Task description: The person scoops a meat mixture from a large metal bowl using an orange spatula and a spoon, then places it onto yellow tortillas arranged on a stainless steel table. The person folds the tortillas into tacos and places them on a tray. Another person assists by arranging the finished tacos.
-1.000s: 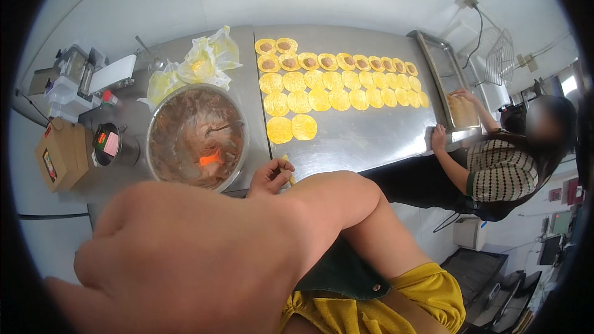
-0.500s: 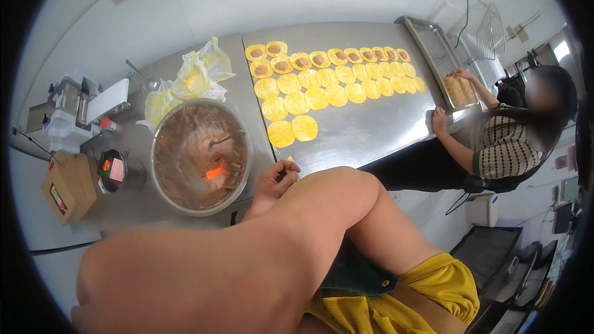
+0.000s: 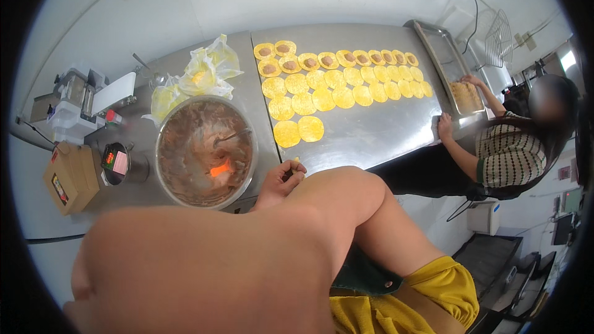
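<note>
My left hand (image 3: 281, 182) hovers by the table's near edge, thumb and fingers curled together. A small yellow bit (image 3: 297, 159) shows at its fingertips; what the fingers hold is mostly hidden. My right arm (image 3: 352, 195) is bent and crosses in front of me, very close. My right hand (image 3: 93, 272) lies at the lower left, its fingers hidden. Left of my left hand stands a big metal bowl (image 3: 159, 162) of brown filling (image 3: 197, 133) with a utensil handle (image 3: 235, 135) in it. Rows of flat yellow rounds (image 3: 310, 128) lie beyond; the farthest carry brown filling (image 3: 329, 60).
Crumpled yellowish wrapping (image 3: 213, 65) lies behind the bowl. A cardboard box (image 3: 77, 185), a metal pot (image 3: 135, 167) and a scale-like device (image 3: 68, 105) stand at the left. At right, a co-worker (image 3: 510, 154) reaches into a metal tray (image 3: 436, 55) holding golden food (image 3: 465, 96).
The view has shifted slightly, so the table and bowl appear a little farther right. My left hand stays curled by the table edge. The co-worker's hand has moved slightly over the tray.
</note>
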Available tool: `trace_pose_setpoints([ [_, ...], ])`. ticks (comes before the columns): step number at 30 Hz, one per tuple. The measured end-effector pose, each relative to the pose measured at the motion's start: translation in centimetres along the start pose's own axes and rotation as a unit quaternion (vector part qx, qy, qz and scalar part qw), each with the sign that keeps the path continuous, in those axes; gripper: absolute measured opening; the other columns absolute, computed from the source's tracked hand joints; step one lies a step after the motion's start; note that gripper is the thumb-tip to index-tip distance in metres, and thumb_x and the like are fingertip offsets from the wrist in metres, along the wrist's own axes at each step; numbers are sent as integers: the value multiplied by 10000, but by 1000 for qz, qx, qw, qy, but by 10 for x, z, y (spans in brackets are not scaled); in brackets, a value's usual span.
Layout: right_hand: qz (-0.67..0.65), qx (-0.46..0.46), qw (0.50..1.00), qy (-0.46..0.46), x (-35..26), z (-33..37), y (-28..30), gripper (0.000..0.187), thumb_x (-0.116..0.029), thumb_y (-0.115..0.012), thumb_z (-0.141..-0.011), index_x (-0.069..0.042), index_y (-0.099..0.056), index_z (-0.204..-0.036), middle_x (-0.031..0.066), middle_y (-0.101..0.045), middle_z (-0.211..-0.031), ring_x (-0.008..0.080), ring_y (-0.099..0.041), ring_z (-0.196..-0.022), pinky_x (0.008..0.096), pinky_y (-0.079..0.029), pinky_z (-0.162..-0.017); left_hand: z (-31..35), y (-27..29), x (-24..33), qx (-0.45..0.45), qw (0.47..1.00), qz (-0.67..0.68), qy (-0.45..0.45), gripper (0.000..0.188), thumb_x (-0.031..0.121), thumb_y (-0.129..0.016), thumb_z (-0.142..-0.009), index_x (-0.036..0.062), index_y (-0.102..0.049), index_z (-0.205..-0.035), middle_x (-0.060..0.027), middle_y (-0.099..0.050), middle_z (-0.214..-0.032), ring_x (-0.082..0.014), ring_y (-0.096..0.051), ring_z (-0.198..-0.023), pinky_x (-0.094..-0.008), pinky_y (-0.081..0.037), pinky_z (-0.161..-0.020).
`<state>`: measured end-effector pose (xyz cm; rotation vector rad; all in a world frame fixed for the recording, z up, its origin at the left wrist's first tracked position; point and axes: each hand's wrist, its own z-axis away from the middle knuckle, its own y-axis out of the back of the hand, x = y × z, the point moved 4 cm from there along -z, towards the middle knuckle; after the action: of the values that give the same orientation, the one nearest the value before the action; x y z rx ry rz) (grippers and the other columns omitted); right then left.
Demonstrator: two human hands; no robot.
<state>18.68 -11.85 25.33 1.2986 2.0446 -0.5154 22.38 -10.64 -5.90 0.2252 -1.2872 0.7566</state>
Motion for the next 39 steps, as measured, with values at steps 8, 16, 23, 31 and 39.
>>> trace_pose_setpoints([
  [8, 61, -114, 991, -36, -15, -12, -19, 172, -298, -603, -730, -130, -623, -763, 80, -536, -609, 257, -534, -484, 408, -387, -443, 1, 2, -18, -24, 1000, 8, 17, 117, 105, -586, -872, 24, -589, -956, 21, -527, -758, -37, -469, -679, -204, -387, -624],
  [16, 405, -59, 912, -37, 94, 62, 54, 250, -184, -669, -784, -86, -545, -979, 77, -552, -755, 294, -592, -602, 386, -485, -520, 3, 11, -3, -12, 996, -34, -83, 206, 125, -604, -881, -8, -569, -1034, -27, -603, -867, -108, -569, -811, -274, -465, -713],
  [23, 354, 15, 898, -260, 109, 104, 92, 294, -123, -699, -816, -80, -472, -996, 7, -546, -676, 146, -580, -557, 276, -449, -508, 5, 15, 0, 23, 977, -72, -198, 263, 106, -579, -892, -37, -522, -1105, -44, -596, -922, -134, -553, -864, -283, -453, -767],
  [31, 344, 340, 763, -429, 87, 262, 193, 115, -100, -648, -847, -13, -613, -913, 50, -585, -794, 119, -570, -668, 274, -459, -592, -21, -4, 13, 83, 974, 37, -207, 333, 108, -578, -919, -19, -420, -1184, -65, -592, -863, -70, -538, -777, -212, -431, -670],
  [39, 66, 409, 818, -398, 94, 313, 193, 157, -103, -607, -907, 0, -637, -1022, 16, -614, -791, 74, -549, -715, 216, -451, -640, -60, -41, 13, 95, 980, 136, -107, 216, 86, -601, -905, -37, -543, -1073, -82, -634, -968, -126, -601, -882, -269, -486, -822],
])
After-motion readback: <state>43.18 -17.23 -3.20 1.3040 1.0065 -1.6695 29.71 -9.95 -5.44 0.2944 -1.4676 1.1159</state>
